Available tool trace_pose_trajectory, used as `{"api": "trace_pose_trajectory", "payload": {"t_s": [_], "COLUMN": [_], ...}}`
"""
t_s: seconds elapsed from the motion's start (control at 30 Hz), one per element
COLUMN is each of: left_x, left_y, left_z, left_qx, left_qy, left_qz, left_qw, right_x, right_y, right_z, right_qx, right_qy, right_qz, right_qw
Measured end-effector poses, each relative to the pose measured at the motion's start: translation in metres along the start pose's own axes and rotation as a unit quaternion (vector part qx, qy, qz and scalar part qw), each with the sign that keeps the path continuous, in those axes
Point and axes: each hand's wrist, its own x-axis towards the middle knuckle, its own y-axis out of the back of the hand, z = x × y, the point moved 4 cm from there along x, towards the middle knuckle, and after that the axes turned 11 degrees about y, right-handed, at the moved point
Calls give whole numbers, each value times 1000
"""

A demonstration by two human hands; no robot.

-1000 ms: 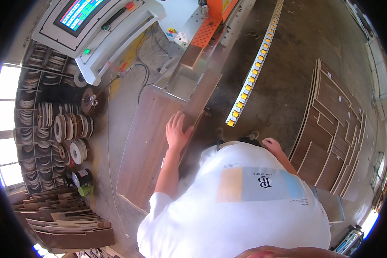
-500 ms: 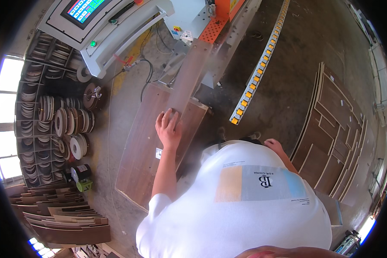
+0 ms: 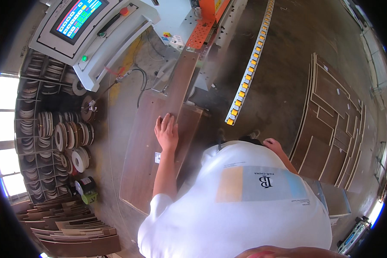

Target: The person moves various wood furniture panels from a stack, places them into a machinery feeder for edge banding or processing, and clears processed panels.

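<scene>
Stretched fingers of my left hand [image 3: 166, 132] rest on the near end of a narrow brown board [image 3: 181, 81]. The board's far end meets an orange perforated plate [image 3: 201, 35] on a machine. Beneath my hand and the board lies a wide brown panel [image 3: 135, 159] with a small white label [image 3: 158, 158] beside my wrist. My right hand [image 3: 271, 144] hangs by my right side, its fingers curled, with nothing visible in them; my shirt hides part of that arm.
A control console [image 3: 90, 32] with a lit screen stands at far left. Edging rolls [image 3: 75, 134] fill a rack on the left. A rail with yellow rollers [image 3: 244, 89] runs away ahead. Brown panels lie stacked [image 3: 331, 124] at right; more boards [image 3: 75, 228] lean at lower left.
The view has shifted slightly. The narrow board has slid a little farther toward the orange plate, with my left hand still on its near end. My right hand stays by my side.
</scene>
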Motion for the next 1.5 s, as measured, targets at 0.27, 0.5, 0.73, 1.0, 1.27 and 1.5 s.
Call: {"api": "trace_pose_trajectory", "payload": {"t_s": [0.27,0.5,0.73,1.0,1.27,1.5], "left_x": [21,75,135,167,163,149], "left_y": [-40,-74,-113,-135,-125,-110], "left_z": [7,23,44,53,44,34], "left_qx": [55,68,85,83,83,56], "left_qy": [-16,-4,-23,6,-18,-29], "left_qz": [-37,-46,-39,-63,-70,-70], "left_qw": [998,997,995,995,994,996], "right_x": [9,8,-3,-28,-44,-30], "right_y": [6,-5,2,4,7,-5], "right_z": [38,21,36,49,58,92], "right_qx": [6,11,60,59,80,41], "right_qy": [17,55,-8,-40,-60,-46], "right_qz": [7,3,27,70,101,122], "right_qw": [1000,998,998,995,990,991]}}
